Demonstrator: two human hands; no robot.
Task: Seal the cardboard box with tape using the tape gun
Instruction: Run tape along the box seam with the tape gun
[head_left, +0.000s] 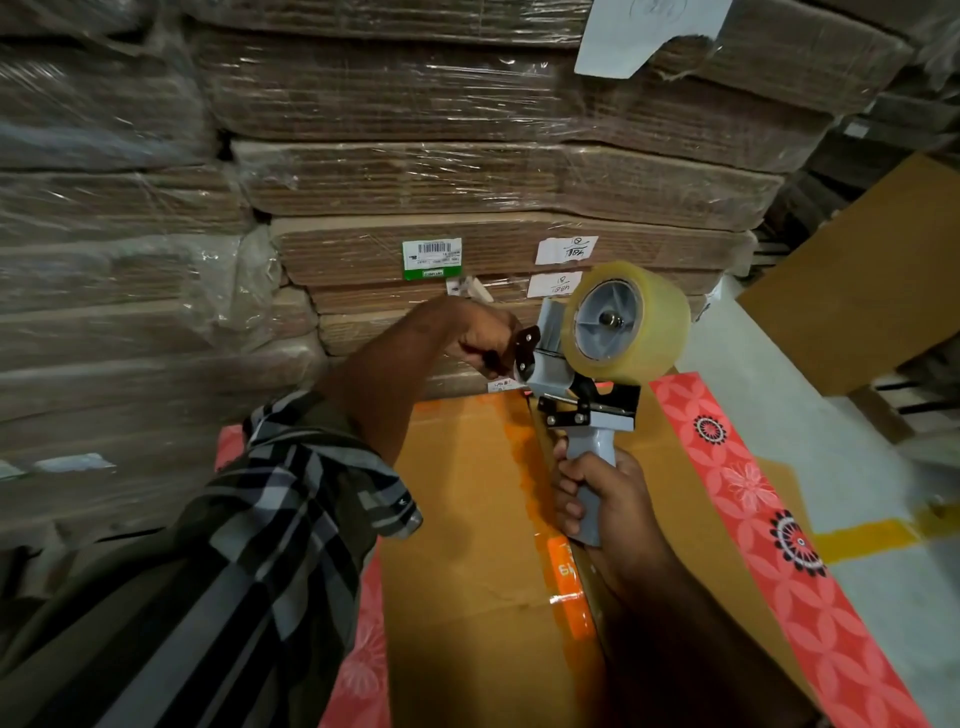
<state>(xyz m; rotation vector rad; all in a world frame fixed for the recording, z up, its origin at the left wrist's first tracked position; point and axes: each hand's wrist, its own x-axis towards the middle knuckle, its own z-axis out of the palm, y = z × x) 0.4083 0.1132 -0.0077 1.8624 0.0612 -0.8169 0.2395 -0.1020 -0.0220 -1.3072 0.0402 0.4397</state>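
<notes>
A brown cardboard box (467, 545) lies below me with its flaps closed and an orange strip along the centre seam. Above its far end I hold a grey tape gun (576, 384) upright, carrying a roll of clear tape (631, 317). My right hand (597, 499) grips the gun's grey handle. My left hand (483, 338) reaches to the gun's front end by the black cutter plate, fingers curled as if pinching the tape's loose end; the tape end itself is hard to make out.
The box rests on a red floral mat (753, 499). Shrink-wrapped stacks of flat cardboard (415, 182) rise close behind and to the left. A loose cardboard sheet (878, 291) leans at right over a pale floor with a yellow line (872, 538).
</notes>
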